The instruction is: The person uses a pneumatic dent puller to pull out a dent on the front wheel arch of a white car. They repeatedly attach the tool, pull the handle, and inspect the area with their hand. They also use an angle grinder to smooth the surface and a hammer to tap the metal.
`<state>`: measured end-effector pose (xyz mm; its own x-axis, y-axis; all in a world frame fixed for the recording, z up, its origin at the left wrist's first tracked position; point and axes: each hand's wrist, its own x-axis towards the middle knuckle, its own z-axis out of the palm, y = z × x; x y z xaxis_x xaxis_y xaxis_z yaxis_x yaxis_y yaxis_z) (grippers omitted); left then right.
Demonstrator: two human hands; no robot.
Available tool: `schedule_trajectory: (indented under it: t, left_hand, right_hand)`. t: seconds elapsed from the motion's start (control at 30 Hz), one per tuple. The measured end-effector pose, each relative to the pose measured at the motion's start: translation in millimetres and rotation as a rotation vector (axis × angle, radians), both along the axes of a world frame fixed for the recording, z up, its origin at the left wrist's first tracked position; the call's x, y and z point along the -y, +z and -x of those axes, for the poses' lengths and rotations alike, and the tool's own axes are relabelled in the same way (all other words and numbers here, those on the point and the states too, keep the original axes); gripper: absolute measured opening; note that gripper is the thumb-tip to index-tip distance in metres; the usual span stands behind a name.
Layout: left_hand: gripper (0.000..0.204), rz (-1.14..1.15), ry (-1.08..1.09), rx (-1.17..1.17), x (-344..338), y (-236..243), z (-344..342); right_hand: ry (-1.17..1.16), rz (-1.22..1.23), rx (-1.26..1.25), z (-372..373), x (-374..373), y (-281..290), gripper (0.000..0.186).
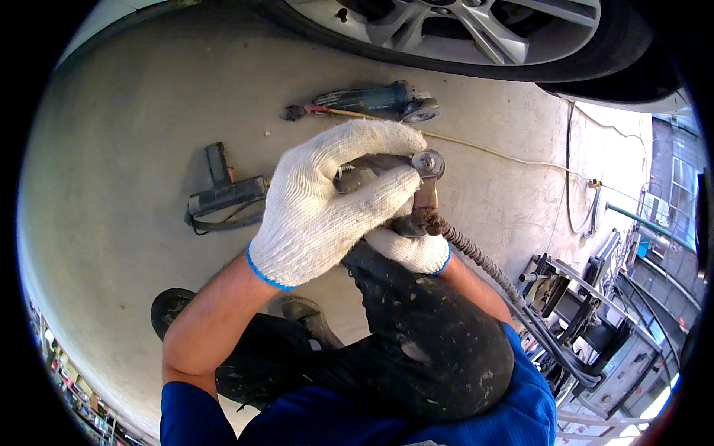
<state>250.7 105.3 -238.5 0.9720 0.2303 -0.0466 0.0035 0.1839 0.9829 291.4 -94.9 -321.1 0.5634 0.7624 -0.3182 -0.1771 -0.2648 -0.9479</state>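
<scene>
My left hand (316, 201) in a white knit glove is closed over the head of a hand-held tool (422, 195), thumb and forefinger at the small round metal piece (426, 162) on its top. My right hand (413, 251), gloved alike, grips the tool's body from below, above my dark-trousered knee, with most fingers hidden. A corrugated hose (476, 253) runs from the tool down to the lower right.
An angle grinder (372, 99) with a cord lies on the floor ahead, under a car wheel (468, 33). Another black tool (227, 199) lies at left. A yellow cord (513, 156) crosses rightward toward metal equipment (595, 327); shelving (74, 379) stands at lower left.
</scene>
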Motion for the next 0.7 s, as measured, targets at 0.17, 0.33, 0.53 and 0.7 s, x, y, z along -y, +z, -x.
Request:
schedule_trajectory:
  t: [0.17,0.33,0.53,0.7]
  left_hand:
    - [0.030,-0.063,-0.007,0.024,-4,4,6]
    - [0.028,-0.052,0.035,0.056,-2,5,6]
    - [0.029,-0.079,0.007,0.029,-2,9,5]
    - [0.032,-0.066,-0.001,-0.005,-3,2,8]
  right_hand:
    - [0.025,0.039,0.003,-1,-6,4,0.020]
    - [-0.015,0.002,0.007,1,-7,0,0.019]
    - [0.009,0.006,0.017,0,-5,0,0.019]
    - [-0.150,-0.119,-0.092,4,-17,10,0.018]
